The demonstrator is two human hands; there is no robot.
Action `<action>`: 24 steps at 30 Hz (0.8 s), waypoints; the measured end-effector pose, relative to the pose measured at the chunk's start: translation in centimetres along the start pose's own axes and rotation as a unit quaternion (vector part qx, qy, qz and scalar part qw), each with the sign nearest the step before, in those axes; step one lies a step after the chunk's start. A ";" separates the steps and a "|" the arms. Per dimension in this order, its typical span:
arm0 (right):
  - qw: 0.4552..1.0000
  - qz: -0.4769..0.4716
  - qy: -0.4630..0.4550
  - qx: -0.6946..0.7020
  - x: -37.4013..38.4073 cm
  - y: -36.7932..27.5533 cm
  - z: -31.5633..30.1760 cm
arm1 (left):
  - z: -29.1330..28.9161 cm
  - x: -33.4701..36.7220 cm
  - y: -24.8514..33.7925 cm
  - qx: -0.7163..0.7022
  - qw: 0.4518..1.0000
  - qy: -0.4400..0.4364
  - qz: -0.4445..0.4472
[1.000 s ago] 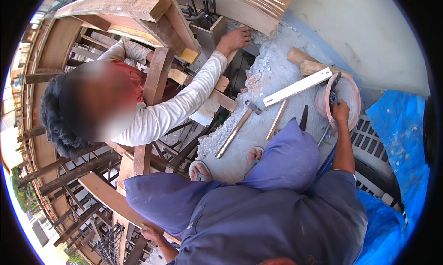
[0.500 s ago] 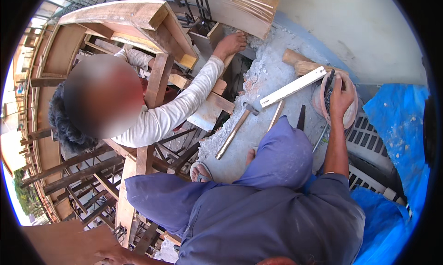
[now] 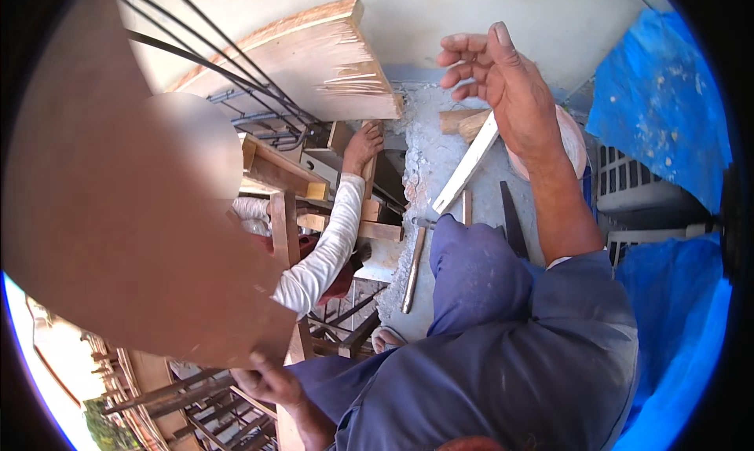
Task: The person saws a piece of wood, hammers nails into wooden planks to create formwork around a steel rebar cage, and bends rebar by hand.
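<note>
My left hand is closed on the lower edge of a large brown sheet of board, which is tilted up and fills the left of the view. My right hand is raised in the air with its fingers spread and slightly bent, holding nothing. Just below it stands a pinkish round tub, partly hidden by my forearm. A white strip of wood slants down beside the tub. Near my knee lie a hammer and a dark tapered blade.
A co-worker's hand rests on timber formwork beside the broken concrete edge; the board covers much of that person. Steel bars rise near a splintered panel. Blue sheeting and grey crates are at the right. Timber scaffolding lies below left.
My right hand has come up out of the tub and opened. The board in my left hand has swung up from the lower left, now covering much of the co-worker. The view has shifted.
</note>
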State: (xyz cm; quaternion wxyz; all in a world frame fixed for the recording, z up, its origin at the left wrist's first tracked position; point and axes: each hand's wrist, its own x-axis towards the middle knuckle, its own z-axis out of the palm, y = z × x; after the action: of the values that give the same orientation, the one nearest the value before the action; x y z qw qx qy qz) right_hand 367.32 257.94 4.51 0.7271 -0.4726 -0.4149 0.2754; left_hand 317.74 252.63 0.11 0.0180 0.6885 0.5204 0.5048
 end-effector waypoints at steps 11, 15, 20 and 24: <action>0.903 0.139 -0.168 0.370 -4.4 -0.4 -6.1 | 16.3 -2.9 -1.3 -0.114 0.948 -0.196 0.222; 0.896 0.174 -0.039 0.408 -6.7 2.4 -12.0 | 19.1 -2.1 -3.2 -0.098 0.926 -0.245 0.269; 0.955 0.203 0.173 0.132 -11.0 2.8 -15.5 | 22.3 -1.3 -4.1 -0.086 0.881 -0.305 0.350; 0.959 0.213 0.173 0.063 -15.5 7.1 -19.4 | 26.0 -1.5 -3.6 -0.075 0.867 -0.322 0.373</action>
State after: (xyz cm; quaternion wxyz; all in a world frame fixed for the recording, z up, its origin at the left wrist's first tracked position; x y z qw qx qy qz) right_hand 376.20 239.58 -11.37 0.7404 -0.5437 -0.1542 0.3639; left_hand 333.88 266.21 -15.57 0.0467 0.9523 0.1507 0.2614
